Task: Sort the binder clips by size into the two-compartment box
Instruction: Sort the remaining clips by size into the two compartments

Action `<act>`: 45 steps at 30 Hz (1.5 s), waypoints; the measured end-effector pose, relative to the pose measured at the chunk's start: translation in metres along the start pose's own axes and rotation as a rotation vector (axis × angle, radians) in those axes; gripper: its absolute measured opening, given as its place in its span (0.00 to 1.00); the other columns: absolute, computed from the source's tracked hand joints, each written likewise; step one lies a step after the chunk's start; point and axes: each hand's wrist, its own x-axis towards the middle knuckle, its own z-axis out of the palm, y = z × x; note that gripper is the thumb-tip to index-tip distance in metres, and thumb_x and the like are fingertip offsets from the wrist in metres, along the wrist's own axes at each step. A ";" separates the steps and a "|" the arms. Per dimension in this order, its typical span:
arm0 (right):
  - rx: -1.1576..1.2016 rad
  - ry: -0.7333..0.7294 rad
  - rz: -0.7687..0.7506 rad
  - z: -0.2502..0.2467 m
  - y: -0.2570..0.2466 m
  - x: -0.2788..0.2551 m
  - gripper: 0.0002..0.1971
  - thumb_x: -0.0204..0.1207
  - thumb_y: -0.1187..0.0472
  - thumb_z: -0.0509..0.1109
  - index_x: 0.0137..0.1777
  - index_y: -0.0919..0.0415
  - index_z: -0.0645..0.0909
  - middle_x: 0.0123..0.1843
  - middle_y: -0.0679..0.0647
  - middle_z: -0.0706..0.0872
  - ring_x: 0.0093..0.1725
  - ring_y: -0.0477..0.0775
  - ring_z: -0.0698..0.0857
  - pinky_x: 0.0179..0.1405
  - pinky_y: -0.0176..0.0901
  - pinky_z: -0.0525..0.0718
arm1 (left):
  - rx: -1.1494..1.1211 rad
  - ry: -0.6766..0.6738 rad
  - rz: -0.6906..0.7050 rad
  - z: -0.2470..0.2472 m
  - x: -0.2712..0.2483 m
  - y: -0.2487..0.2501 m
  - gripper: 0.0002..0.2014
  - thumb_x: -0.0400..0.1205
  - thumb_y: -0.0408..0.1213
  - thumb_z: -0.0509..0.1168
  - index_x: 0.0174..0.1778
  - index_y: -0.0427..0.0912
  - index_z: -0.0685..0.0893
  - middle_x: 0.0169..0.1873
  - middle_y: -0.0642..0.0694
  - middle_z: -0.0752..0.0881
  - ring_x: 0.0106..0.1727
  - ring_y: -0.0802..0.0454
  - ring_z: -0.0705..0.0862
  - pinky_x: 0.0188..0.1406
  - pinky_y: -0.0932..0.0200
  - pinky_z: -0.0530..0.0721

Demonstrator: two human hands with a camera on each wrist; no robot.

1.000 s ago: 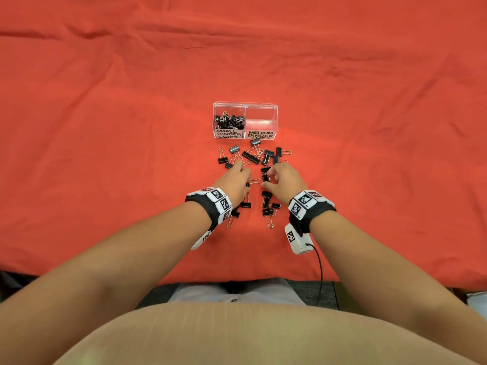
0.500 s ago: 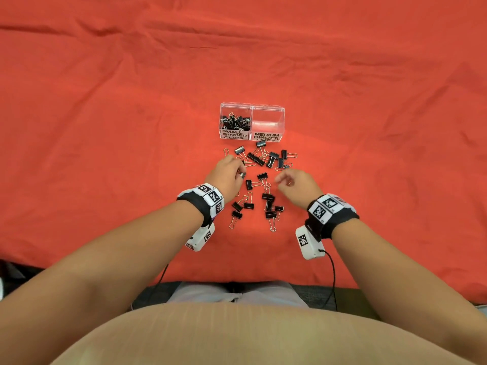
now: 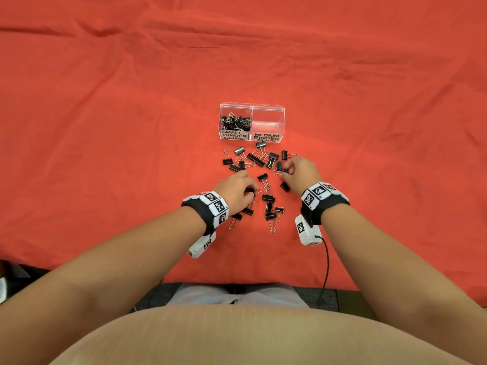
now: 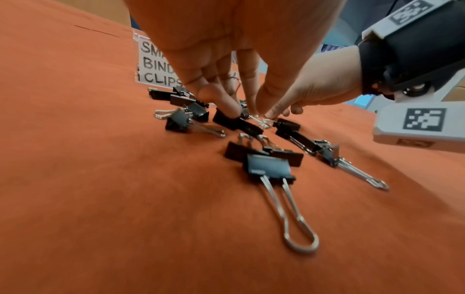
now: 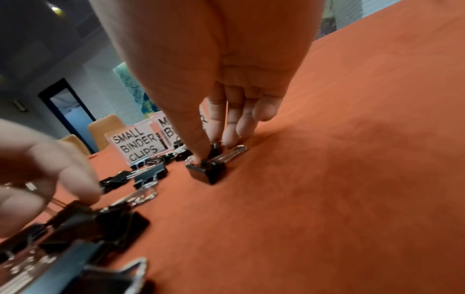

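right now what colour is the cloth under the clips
Orange-red, plain with no pattern; the cloth shows best in the head view.

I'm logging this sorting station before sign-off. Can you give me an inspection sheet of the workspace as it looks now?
Surface: red cloth, wrinkled, covers the table.
Job's things: clear box; the compartment labelled small holds clips, the one labelled medium looks empty. Loose clips lie scattered on the cloth in front of it.
Clutter: nothing seen.
Grippers: left hand has fingertips down on a clip in the pile; right hand pinches a clip on the cloth. Both wear wrist cameras.
Cables: black cable runs from the right wrist camera off the near edge.
Surroundings: chairs and a doorway beyond the table in the right wrist view.
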 end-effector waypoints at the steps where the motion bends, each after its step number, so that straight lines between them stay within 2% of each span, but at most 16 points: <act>1: -0.010 -0.013 -0.012 0.001 0.000 0.000 0.07 0.72 0.63 0.73 0.49 0.61 0.81 0.42 0.53 0.80 0.41 0.52 0.79 0.43 0.41 0.77 | -0.001 0.022 0.000 -0.002 0.001 0.001 0.11 0.80 0.36 0.62 0.56 0.47 0.85 0.54 0.49 0.79 0.46 0.53 0.79 0.53 0.48 0.84; 6: -0.041 -0.024 -0.088 0.005 -0.001 -0.005 0.06 0.71 0.65 0.72 0.47 0.64 0.81 0.43 0.53 0.79 0.43 0.52 0.77 0.44 0.43 0.77 | 0.025 0.104 -0.004 -0.013 0.018 0.008 0.12 0.80 0.34 0.61 0.58 0.45 0.82 0.57 0.48 0.76 0.54 0.49 0.80 0.51 0.51 0.83; 10: 0.052 -0.025 -0.058 0.008 0.002 -0.007 0.09 0.69 0.70 0.71 0.48 0.63 0.81 0.40 0.53 0.81 0.38 0.52 0.78 0.42 0.42 0.79 | 0.170 0.132 0.046 -0.016 0.036 0.012 0.20 0.78 0.32 0.62 0.68 0.44 0.78 0.66 0.46 0.75 0.68 0.45 0.72 0.64 0.49 0.77; 13: 0.113 -0.016 -0.003 0.009 0.004 -0.007 0.11 0.69 0.70 0.72 0.51 0.63 0.81 0.40 0.53 0.80 0.37 0.51 0.78 0.41 0.41 0.78 | 0.243 0.074 0.042 -0.016 0.041 0.013 0.23 0.79 0.32 0.61 0.72 0.44 0.75 0.70 0.45 0.73 0.70 0.44 0.71 0.67 0.47 0.75; 15: 0.103 -0.008 0.017 0.009 0.005 -0.006 0.10 0.70 0.69 0.71 0.52 0.64 0.82 0.40 0.53 0.80 0.38 0.51 0.78 0.41 0.39 0.76 | 0.254 0.062 0.052 -0.016 0.040 0.010 0.21 0.79 0.32 0.61 0.69 0.43 0.78 0.68 0.45 0.75 0.69 0.43 0.73 0.67 0.46 0.76; 18: 0.069 -0.022 0.021 0.008 0.008 -0.006 0.09 0.71 0.67 0.71 0.51 0.64 0.82 0.40 0.54 0.80 0.40 0.52 0.78 0.42 0.38 0.76 | 0.232 0.080 0.055 -0.015 0.036 0.006 0.12 0.78 0.31 0.61 0.56 0.40 0.83 0.64 0.45 0.77 0.66 0.44 0.75 0.61 0.46 0.79; 22: 0.058 -0.030 -0.008 0.006 0.009 -0.006 0.05 0.68 0.66 0.72 0.40 0.59 0.78 0.39 0.55 0.81 0.38 0.53 0.79 0.38 0.39 0.74 | 0.162 0.076 0.021 -0.014 0.028 0.001 0.06 0.77 0.31 0.64 0.46 0.40 0.84 0.65 0.44 0.74 0.69 0.46 0.73 0.56 0.47 0.82; 24: 0.065 -0.027 -0.014 0.001 0.010 -0.004 0.06 0.68 0.68 0.72 0.37 0.58 0.77 0.36 0.53 0.81 0.37 0.53 0.79 0.36 0.38 0.75 | 0.097 0.089 0.001 -0.015 0.026 -0.002 0.04 0.76 0.32 0.65 0.44 0.41 0.83 0.64 0.45 0.73 0.65 0.47 0.76 0.56 0.46 0.83; 28: 0.256 -0.037 0.030 -0.014 0.013 0.001 0.08 0.71 0.69 0.70 0.45 0.56 0.80 0.32 0.48 0.79 0.31 0.49 0.78 0.33 0.38 0.76 | -0.093 0.232 -0.112 -0.025 0.024 -0.010 0.04 0.76 0.30 0.65 0.44 0.42 0.81 0.56 0.47 0.75 0.55 0.50 0.78 0.57 0.51 0.82; 30: 0.366 -0.036 0.089 -0.021 0.014 0.006 0.09 0.76 0.68 0.64 0.49 0.54 0.83 0.32 0.49 0.80 0.28 0.48 0.77 0.32 0.40 0.78 | -0.136 0.313 -0.182 -0.031 0.021 -0.016 0.05 0.76 0.29 0.64 0.46 0.41 0.81 0.54 0.46 0.75 0.53 0.51 0.76 0.59 0.52 0.80; 33: 0.604 -0.025 0.219 -0.030 0.009 0.016 0.14 0.78 0.68 0.57 0.39 0.56 0.82 0.37 0.56 0.82 0.28 0.50 0.79 0.30 0.40 0.79 | -0.106 0.342 -0.241 -0.035 0.016 -0.026 0.09 0.77 0.29 0.64 0.51 0.42 0.82 0.54 0.43 0.76 0.58 0.47 0.76 0.63 0.53 0.77; 36: 0.778 -0.003 0.305 -0.030 -0.001 0.026 0.09 0.78 0.65 0.58 0.38 0.60 0.77 0.38 0.56 0.79 0.30 0.51 0.80 0.28 0.41 0.78 | -0.075 0.296 -0.271 -0.031 0.008 -0.031 0.12 0.78 0.37 0.68 0.57 0.44 0.81 0.55 0.44 0.75 0.63 0.46 0.74 0.66 0.53 0.74; 38: 0.624 0.033 0.308 -0.026 -0.006 0.032 0.09 0.78 0.60 0.60 0.38 0.61 0.77 0.35 0.56 0.80 0.28 0.52 0.78 0.31 0.46 0.79 | -0.071 0.256 -0.294 -0.027 0.004 -0.031 0.16 0.77 0.43 0.70 0.60 0.46 0.79 0.56 0.46 0.73 0.65 0.47 0.72 0.66 0.52 0.75; 40: 0.371 0.071 0.282 -0.019 -0.010 0.036 0.14 0.78 0.60 0.59 0.46 0.70 0.82 0.34 0.61 0.83 0.30 0.55 0.78 0.40 0.55 0.83 | -0.052 0.226 -0.302 -0.022 0.000 -0.029 0.22 0.75 0.47 0.72 0.63 0.47 0.77 0.58 0.46 0.72 0.65 0.48 0.71 0.67 0.52 0.75; 42: 0.194 0.047 0.220 -0.013 -0.016 0.034 0.16 0.80 0.62 0.58 0.53 0.75 0.82 0.42 0.70 0.86 0.36 0.57 0.77 0.44 0.56 0.83 | -0.041 0.212 -0.286 -0.019 -0.002 -0.027 0.26 0.73 0.49 0.73 0.65 0.48 0.76 0.59 0.46 0.72 0.65 0.48 0.70 0.67 0.53 0.74; 45: 0.097 -0.109 0.110 -0.011 -0.032 0.023 0.13 0.82 0.61 0.60 0.55 0.66 0.84 0.44 0.61 0.88 0.29 0.52 0.76 0.28 0.42 0.76 | -0.069 0.193 -0.254 -0.019 -0.005 -0.030 0.24 0.72 0.47 0.74 0.62 0.49 0.77 0.58 0.46 0.71 0.65 0.49 0.69 0.68 0.53 0.72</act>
